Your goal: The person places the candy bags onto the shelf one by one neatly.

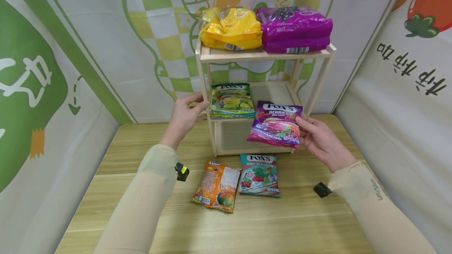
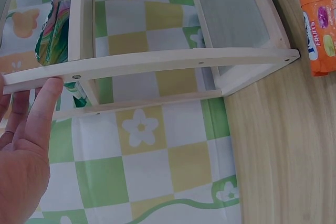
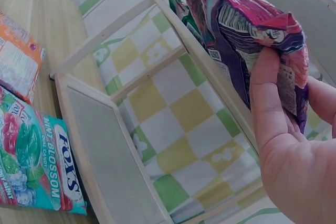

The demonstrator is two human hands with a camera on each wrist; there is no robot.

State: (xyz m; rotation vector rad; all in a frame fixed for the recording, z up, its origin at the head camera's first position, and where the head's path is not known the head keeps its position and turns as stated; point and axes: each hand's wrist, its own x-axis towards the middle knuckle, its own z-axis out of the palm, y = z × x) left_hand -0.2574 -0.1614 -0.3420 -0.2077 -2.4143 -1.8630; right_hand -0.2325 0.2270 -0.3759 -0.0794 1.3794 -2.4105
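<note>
My right hand (image 1: pixel 323 142) pinches a purple bag of berry candy (image 1: pixel 275 124) by its right edge, thumb on the front and fingers behind. The bag is tilted in front of the rack's middle shelf, and the right wrist view shows its printed back (image 3: pixel 236 30). At the left front post of the small wooden rack (image 1: pixel 213 136), my left hand (image 1: pixel 185 117) holds on with thumb and fingers; the left wrist view has the fingertips on the pale wood (image 2: pixel 136 64). A green candy bag (image 1: pixel 232 100) leans on the middle shelf, beside that post.
A yellow bag (image 1: pixel 231 28) and a larger purple bag (image 1: pixel 296 30) sit on the rack's top. On the wooden table (image 1: pixel 141 191), an orange candy bag (image 1: pixel 217 185) and a teal mint candy bag (image 1: pixel 259 175) lie before the rack. Printed fabric walls surround the table.
</note>
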